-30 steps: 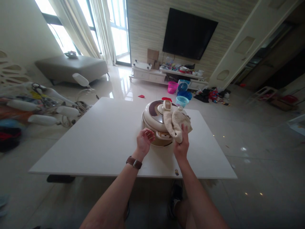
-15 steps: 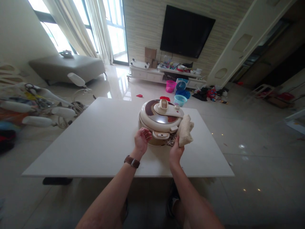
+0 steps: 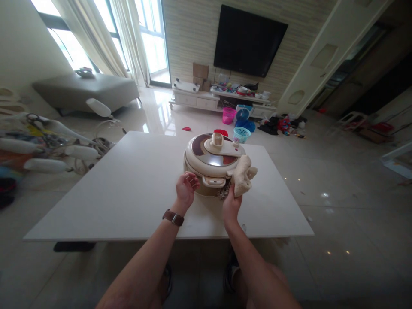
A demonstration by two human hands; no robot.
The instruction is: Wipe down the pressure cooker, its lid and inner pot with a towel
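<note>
A cream electric pressure cooker (image 3: 198, 165) with a brown-and-cream lid stands on the white table (image 3: 128, 189). My right hand (image 3: 231, 204) is closed on a folded beige cloth (image 3: 242, 177), which lies against the cooker's right front side. Below the cloth, a patterned part shows beside the cooker's base; I cannot make out what it is. My left hand (image 3: 186, 189), with a brown watch on the wrist, is at the cooker's front left. Its fingers are loosely curled and slightly apart, with nothing seen in them. Whether they touch the cooker is unclear.
Beyond the table's far edge, a light blue basket (image 3: 241, 134), a pink basket (image 3: 228, 115) and a red item (image 3: 220, 132) are on the floor. A lamp with white shades (image 3: 48, 165) is at the left. A low white cabinet (image 3: 196, 101) is under the television (image 3: 250, 40).
The beige cloth has shifted left and bunched differently in my right hand, now covering more of the lid's right edge. My left hand stays by the cooker. The whole view has shifted slightly.
</note>
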